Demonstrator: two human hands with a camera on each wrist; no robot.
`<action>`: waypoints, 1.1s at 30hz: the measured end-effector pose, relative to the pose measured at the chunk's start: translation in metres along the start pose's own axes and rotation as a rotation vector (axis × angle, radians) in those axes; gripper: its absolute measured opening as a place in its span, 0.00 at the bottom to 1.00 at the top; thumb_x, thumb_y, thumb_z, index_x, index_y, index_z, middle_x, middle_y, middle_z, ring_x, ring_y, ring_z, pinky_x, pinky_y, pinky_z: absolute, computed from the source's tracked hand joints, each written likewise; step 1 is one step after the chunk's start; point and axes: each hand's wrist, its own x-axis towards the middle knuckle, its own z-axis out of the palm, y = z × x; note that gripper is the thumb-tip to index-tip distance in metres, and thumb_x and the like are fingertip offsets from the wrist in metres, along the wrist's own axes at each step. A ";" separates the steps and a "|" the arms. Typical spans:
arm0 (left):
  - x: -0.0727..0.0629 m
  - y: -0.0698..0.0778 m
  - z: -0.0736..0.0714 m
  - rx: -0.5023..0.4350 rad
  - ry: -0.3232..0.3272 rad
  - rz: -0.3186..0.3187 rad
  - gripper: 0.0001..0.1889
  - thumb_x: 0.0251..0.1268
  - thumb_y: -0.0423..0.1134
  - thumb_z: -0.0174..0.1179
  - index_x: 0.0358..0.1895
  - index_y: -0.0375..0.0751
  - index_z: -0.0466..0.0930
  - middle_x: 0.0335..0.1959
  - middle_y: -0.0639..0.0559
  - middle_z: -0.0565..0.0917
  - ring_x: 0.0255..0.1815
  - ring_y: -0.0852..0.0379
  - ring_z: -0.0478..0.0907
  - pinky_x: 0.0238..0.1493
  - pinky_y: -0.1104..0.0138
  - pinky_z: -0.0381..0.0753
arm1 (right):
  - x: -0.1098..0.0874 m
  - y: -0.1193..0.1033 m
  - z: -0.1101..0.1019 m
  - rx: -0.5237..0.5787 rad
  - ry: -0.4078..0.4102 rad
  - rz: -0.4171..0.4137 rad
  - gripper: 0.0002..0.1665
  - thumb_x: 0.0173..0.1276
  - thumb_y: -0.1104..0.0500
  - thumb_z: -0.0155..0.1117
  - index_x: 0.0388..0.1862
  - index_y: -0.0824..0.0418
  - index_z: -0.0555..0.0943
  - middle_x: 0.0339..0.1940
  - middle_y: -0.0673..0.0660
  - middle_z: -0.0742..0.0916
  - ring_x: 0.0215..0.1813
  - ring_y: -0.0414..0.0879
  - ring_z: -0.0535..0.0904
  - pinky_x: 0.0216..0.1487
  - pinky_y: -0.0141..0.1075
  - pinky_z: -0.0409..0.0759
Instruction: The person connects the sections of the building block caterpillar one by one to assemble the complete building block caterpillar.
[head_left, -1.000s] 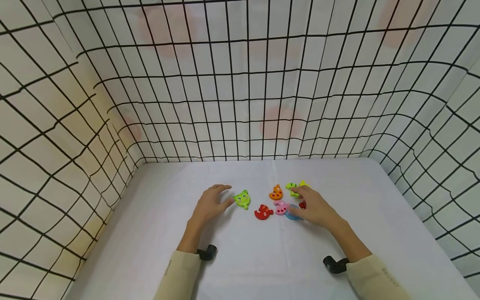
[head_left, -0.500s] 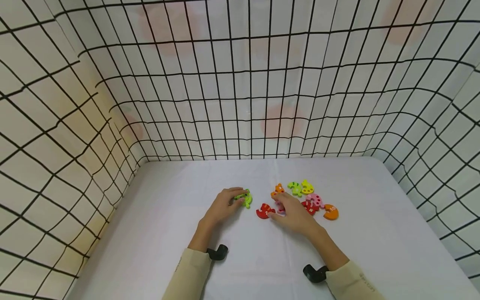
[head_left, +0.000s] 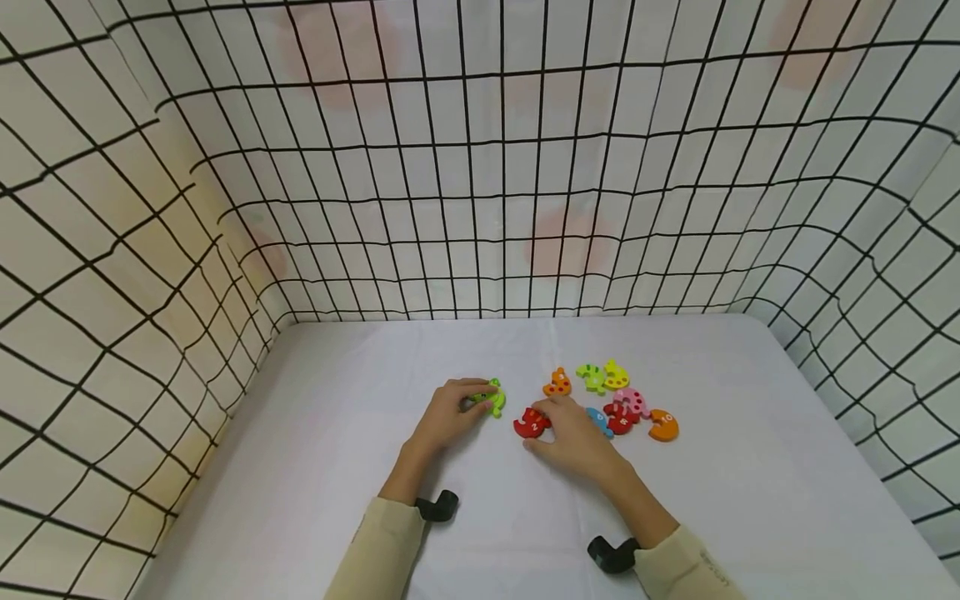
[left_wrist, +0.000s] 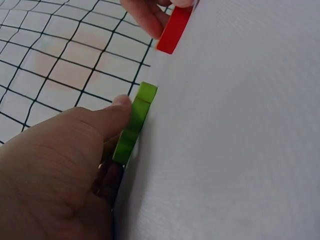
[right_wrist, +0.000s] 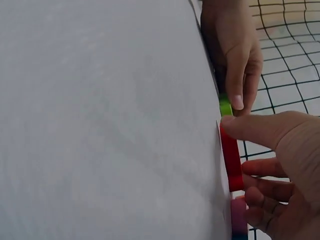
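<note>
My left hand (head_left: pixel 444 414) pinches a flat green frog-faced piece (head_left: pixel 497 400) between thumb and fingers at the middle of the table. In the left wrist view, the green piece (left_wrist: pixel 134 122) shows edge-on, the thumb lying along its side. To the right, my right hand (head_left: pixel 573 440) holds a red animal-shaped piece (head_left: pixel 531 424) numbered 2, thumb at its near edge and fingers at its far side. The right wrist view shows the thumb on the end of that red piece (right_wrist: pixel 230 157), close to the green piece (right_wrist: pixel 225 104). A pinkish-purple piece (right_wrist: pixel 239 215) lies under the curled fingers.
Behind the right hand lies an orange spotted piece (head_left: pixel 557 382). Further right are green (head_left: pixel 591 377), yellow (head_left: pixel 617 375), pink (head_left: pixel 631 402), blue (head_left: pixel 600 422), red (head_left: pixel 622 419) and orange (head_left: pixel 663 426) pieces. Black wire mesh (head_left: pixel 480 217) encloses the white table (head_left: pixel 495 533).
My right hand has moved left from the cluster of pieces to the red piece numbered 2, which has turned slightly. My left hand has moved right and taken hold of the green piece.
</note>
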 end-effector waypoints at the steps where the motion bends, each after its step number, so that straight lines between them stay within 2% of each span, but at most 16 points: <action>1: 0.000 0.000 0.000 -0.002 0.004 -0.004 0.15 0.71 0.42 0.66 0.58 0.49 0.88 0.62 0.51 0.86 0.65 0.46 0.79 0.69 0.49 0.75 | 0.001 0.000 0.002 -0.014 -0.001 0.002 0.38 0.62 0.45 0.77 0.67 0.57 0.79 0.71 0.61 0.78 0.72 0.59 0.73 0.65 0.58 0.81; 7: -0.002 0.000 0.000 -0.015 0.024 -0.014 0.15 0.72 0.42 0.65 0.58 0.49 0.88 0.61 0.52 0.86 0.64 0.47 0.80 0.68 0.50 0.77 | 0.002 -0.005 0.008 -0.031 0.054 -0.027 0.34 0.62 0.44 0.78 0.64 0.58 0.82 0.68 0.62 0.80 0.69 0.58 0.75 0.65 0.57 0.80; 13: -0.005 0.002 -0.002 -0.040 0.041 -0.045 0.13 0.71 0.41 0.67 0.56 0.49 0.89 0.60 0.52 0.87 0.64 0.48 0.80 0.69 0.51 0.76 | 0.005 -0.015 0.011 0.060 0.108 -0.049 0.34 0.60 0.45 0.79 0.62 0.55 0.82 0.66 0.60 0.83 0.68 0.57 0.77 0.64 0.58 0.80; 20: -0.004 0.001 -0.002 -0.041 0.041 -0.052 0.13 0.71 0.40 0.66 0.56 0.49 0.89 0.61 0.52 0.87 0.65 0.47 0.80 0.71 0.50 0.75 | 0.014 -0.023 0.019 0.129 0.129 -0.047 0.32 0.59 0.43 0.79 0.59 0.56 0.83 0.53 0.53 0.85 0.53 0.47 0.82 0.56 0.48 0.85; 26: -0.002 -0.002 -0.002 -0.042 0.039 -0.049 0.13 0.71 0.41 0.66 0.56 0.49 0.89 0.61 0.52 0.86 0.65 0.48 0.80 0.70 0.50 0.75 | 0.021 -0.027 0.027 0.202 0.144 -0.010 0.32 0.60 0.45 0.79 0.59 0.56 0.83 0.51 0.53 0.84 0.47 0.45 0.79 0.51 0.44 0.85; 33: 0.000 -0.003 -0.001 -0.048 0.028 -0.056 0.14 0.72 0.42 0.66 0.57 0.50 0.89 0.61 0.53 0.86 0.67 0.49 0.79 0.72 0.50 0.73 | 0.027 -0.028 0.029 0.201 0.162 0.006 0.32 0.60 0.48 0.81 0.59 0.59 0.82 0.51 0.55 0.83 0.44 0.45 0.76 0.46 0.40 0.82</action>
